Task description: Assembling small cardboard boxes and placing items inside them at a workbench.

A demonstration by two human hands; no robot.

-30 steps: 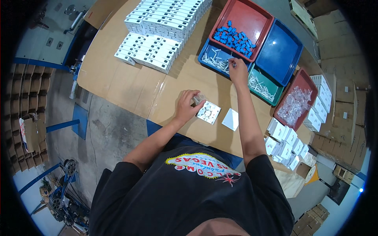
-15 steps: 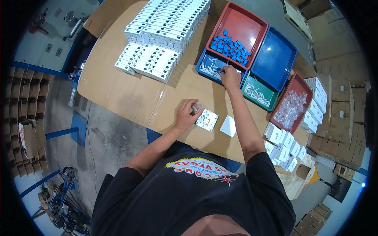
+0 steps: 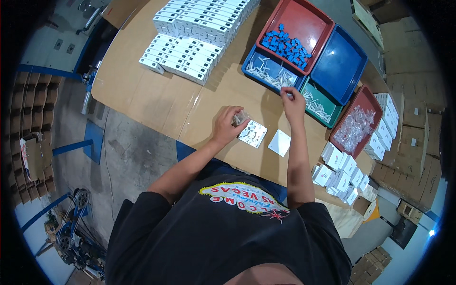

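My left hand [image 3: 229,126] is curled around a small transparent plastic piece [image 3: 241,117], maybe a little bag, above the cardboard-covered table. Beside its fingertips lies a white square plate [image 3: 252,135] with cut-outs and fittings on its face. Just to the right is a plain white square plate [image 3: 280,143], touched by neither hand. At the near edge of a blue tray [image 3: 245,71] of small white plastic pins [image 3: 266,72], my right hand [image 3: 294,104] is closed in a pinch. Something pale shows at its fingertips, too small to name.
A red tray [image 3: 327,23] holds blue connectors [image 3: 286,47]. Alongside are an upper blue tray [image 3: 339,61], a green tray [image 3: 338,114] of white pins and a red tray [image 3: 378,100] of transparent bags. White switch-like units [image 3: 190,52] are stacked far left; white boxes [image 3: 339,175] lie right.
My right hand has drawn back out of the blue tray, toward me and slightly right, fingers pinched. My left hand still grips the transparent piece by the square plate.
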